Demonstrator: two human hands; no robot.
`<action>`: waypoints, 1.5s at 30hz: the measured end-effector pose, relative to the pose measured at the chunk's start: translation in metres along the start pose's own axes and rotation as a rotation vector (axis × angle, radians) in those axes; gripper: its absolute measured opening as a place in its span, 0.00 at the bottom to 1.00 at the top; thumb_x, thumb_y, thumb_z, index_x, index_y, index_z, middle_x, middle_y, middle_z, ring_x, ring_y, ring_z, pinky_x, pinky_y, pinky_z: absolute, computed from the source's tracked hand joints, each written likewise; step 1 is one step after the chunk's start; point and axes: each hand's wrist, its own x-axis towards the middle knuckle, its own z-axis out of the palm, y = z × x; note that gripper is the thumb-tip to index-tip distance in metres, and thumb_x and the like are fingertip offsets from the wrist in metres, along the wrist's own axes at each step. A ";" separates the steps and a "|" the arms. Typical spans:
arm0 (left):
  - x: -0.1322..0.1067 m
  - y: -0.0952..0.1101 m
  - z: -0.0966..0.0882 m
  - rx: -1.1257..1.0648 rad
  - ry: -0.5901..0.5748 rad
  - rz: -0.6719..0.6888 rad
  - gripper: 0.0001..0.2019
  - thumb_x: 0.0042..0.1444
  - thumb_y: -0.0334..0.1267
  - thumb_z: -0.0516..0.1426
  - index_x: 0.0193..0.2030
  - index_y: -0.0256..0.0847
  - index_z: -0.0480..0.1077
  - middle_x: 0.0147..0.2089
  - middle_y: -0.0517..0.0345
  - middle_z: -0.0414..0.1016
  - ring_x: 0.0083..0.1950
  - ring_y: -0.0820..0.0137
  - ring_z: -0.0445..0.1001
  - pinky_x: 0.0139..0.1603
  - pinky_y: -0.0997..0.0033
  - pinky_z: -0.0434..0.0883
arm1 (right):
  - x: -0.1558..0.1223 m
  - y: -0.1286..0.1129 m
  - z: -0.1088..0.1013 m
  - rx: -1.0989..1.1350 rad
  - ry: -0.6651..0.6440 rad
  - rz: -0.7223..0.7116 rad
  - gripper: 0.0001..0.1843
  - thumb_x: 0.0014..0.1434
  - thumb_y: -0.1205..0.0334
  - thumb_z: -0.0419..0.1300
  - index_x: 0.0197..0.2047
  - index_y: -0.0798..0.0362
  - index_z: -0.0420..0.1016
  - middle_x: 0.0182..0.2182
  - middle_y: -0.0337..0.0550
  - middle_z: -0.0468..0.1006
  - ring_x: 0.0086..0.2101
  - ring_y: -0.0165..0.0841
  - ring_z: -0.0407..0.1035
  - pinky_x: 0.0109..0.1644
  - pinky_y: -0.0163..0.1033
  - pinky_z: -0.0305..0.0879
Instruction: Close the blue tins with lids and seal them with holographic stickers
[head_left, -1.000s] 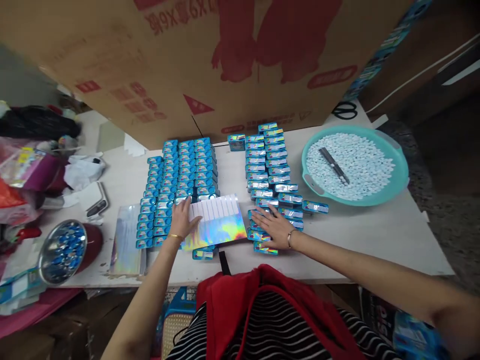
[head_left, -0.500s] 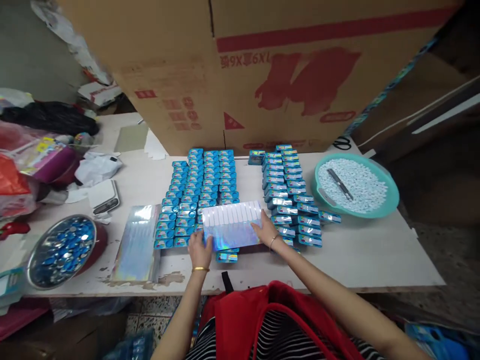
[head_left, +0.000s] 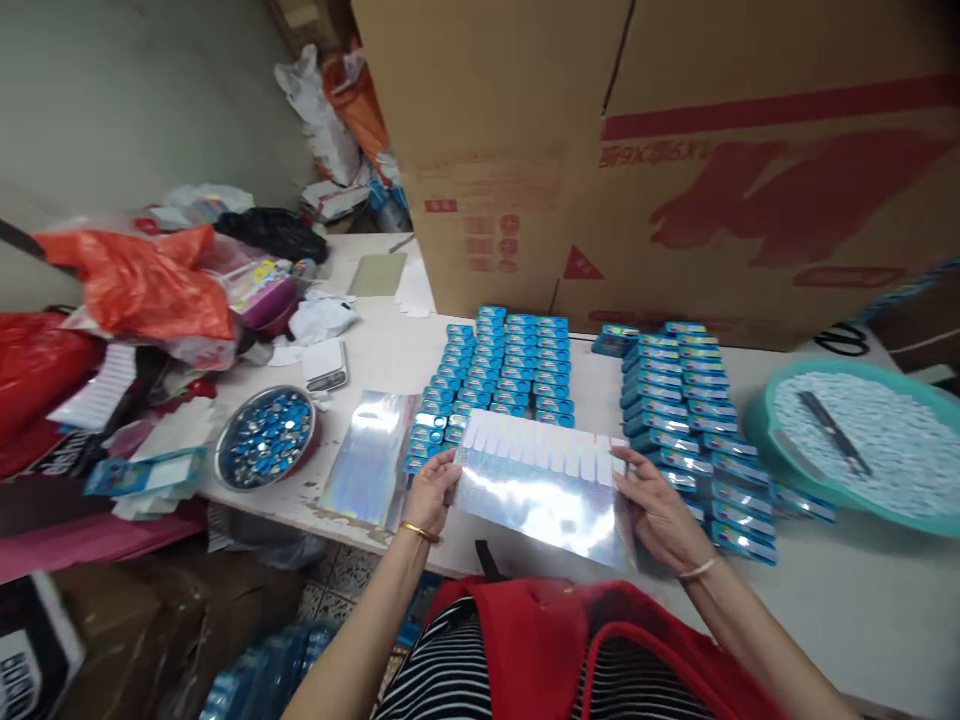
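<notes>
Between both hands I hold a shiny holographic sheet (head_left: pixel 536 500) with a row of white tabs along its far side. My left hand (head_left: pixel 435 490) pinches the sheet's left edge, and my right hand (head_left: pixel 660 508) grips its right edge. Beneath and beyond it, rows of small blue boxes (head_left: pixel 487 360) cover part of the table. A second block of blue boxes (head_left: pixel 664 400) stands to the right, near my right hand. A stack of similar holographic sheets (head_left: pixel 367 455) lies left of my left hand.
A metal bowl (head_left: pixel 266 440) of blue shiny pieces stands at the left, near a small scale (head_left: pixel 325 364). On the right is a green basin (head_left: pixel 761 430) of small white pieces with a dark tool (head_left: pixel 834 432) on top. A large cardboard box (head_left: pixel 495 120) blocks the back.
My view has swung left, so the table's things appear further right. The sheet has come nearer my body and tilted, still held in both hands.
</notes>
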 end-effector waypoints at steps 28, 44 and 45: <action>-0.003 0.115 0.045 0.728 -0.347 0.841 0.09 0.61 0.42 0.54 0.35 0.40 0.66 0.35 0.57 0.69 0.38 0.70 0.69 0.43 0.70 0.66 | 0.055 -0.089 0.157 -0.814 -0.506 -0.620 0.26 0.60 0.43 0.58 0.55 0.52 0.67 0.50 0.50 0.75 0.49 0.42 0.70 0.53 0.47 0.67; 0.046 -0.014 -0.038 0.526 -0.014 -0.115 0.21 0.28 0.48 0.70 0.26 0.38 0.70 0.22 0.63 0.69 0.26 0.74 0.66 0.29 0.74 0.62 | 0.065 0.029 0.126 -1.278 -0.576 -0.444 0.50 0.55 0.32 0.55 0.71 0.54 0.48 0.69 0.56 0.47 0.68 0.50 0.35 0.67 0.63 0.40; 0.045 -0.015 -0.032 0.503 -0.048 -0.096 0.20 0.28 0.48 0.70 0.24 0.38 0.68 0.22 0.64 0.68 0.25 0.75 0.65 0.28 0.75 0.61 | 0.069 0.029 0.130 -1.289 -0.600 -0.434 0.52 0.54 0.31 0.55 0.71 0.54 0.47 0.69 0.57 0.46 0.68 0.50 0.35 0.68 0.63 0.38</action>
